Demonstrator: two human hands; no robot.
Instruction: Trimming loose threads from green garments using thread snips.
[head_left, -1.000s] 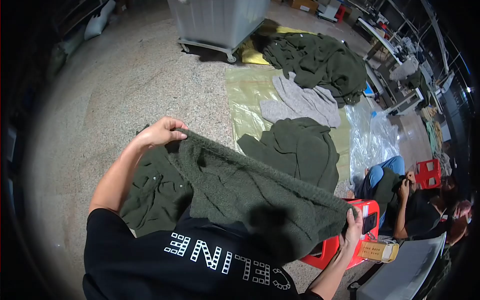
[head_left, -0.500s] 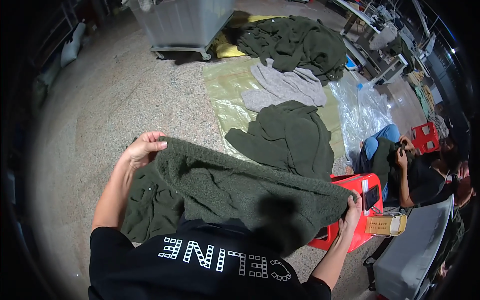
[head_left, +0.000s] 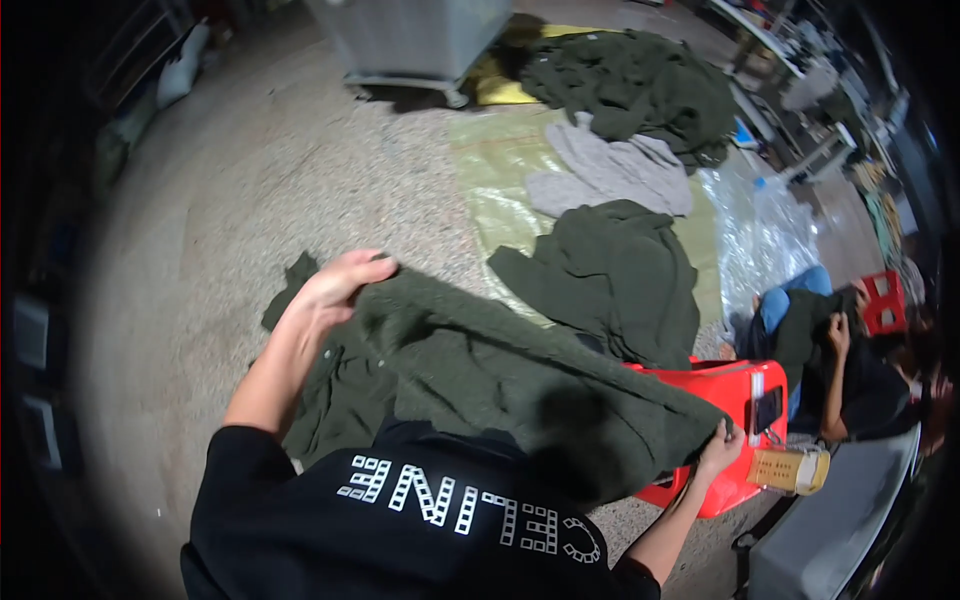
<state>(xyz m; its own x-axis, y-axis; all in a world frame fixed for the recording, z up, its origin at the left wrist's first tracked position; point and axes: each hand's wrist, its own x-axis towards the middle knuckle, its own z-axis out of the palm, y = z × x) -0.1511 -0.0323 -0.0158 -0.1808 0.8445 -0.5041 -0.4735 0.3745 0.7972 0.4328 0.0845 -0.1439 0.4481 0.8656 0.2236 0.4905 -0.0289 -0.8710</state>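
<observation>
A dark green knitted garment [head_left: 470,350], probably a sweater, is stretched between my hands across my front. My left hand [head_left: 340,287] is closed on its upper left corner, thumb on top. At the opposite end, lower and to the right, my right hand [head_left: 720,448] pinches the other corner beside the red stool. The top edge between them slopes down to the right, and a dark shadow falls across the cloth. Beneath my left forearm, more dark green knit [head_left: 335,385] hangs or lies; I cannot tell if it belongs to the same piece.
Ahead, a green sheet [head_left: 480,165] carries a dark green garment [head_left: 610,270], a grey one [head_left: 625,175] and a dark green heap [head_left: 640,90]. The red stool [head_left: 735,385] holds a phone [head_left: 768,408]. A wheeled grey bin [head_left: 410,40] stands beyond; a seated person [head_left: 870,390] handles dark cloth at right.
The surroundings have slid rightward in the picture as my head turned. My hands are slightly closer together, and the garment slopes more toward my right hand. Both grips hold.
</observation>
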